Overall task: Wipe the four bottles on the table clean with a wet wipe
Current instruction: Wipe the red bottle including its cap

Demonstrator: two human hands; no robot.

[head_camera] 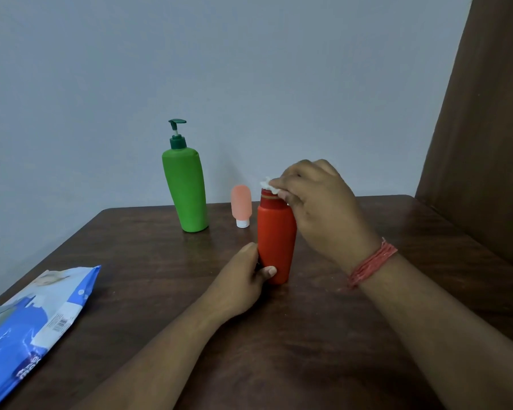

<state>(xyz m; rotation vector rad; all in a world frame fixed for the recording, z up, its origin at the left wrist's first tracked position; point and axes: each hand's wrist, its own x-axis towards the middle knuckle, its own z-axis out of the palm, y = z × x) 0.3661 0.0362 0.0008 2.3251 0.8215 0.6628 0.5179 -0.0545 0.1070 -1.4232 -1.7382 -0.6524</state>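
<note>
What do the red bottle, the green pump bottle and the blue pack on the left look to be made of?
Red bottle: apparently matte opaque plastic, evenly coloured, no glare. Green pump bottle: likely the same kind of matte plastic, with a darker green pump that looks harder. Blue pack: thin glossy plastic film, judging by its creases and shiny patches; a barcode label shows on it.

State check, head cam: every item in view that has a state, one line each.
Red bottle: upright, held, top being wiped.
Wipe: bunched in the right hand, on the red bottle's top.
Green pump bottle: upright, untouched.
Pink tube: standing on its white cap, untouched.
Wipes pack: lying flat; opening not visible.
Left hand: gripping the red bottle's base.
Right hand: holding the wipe.
</note>
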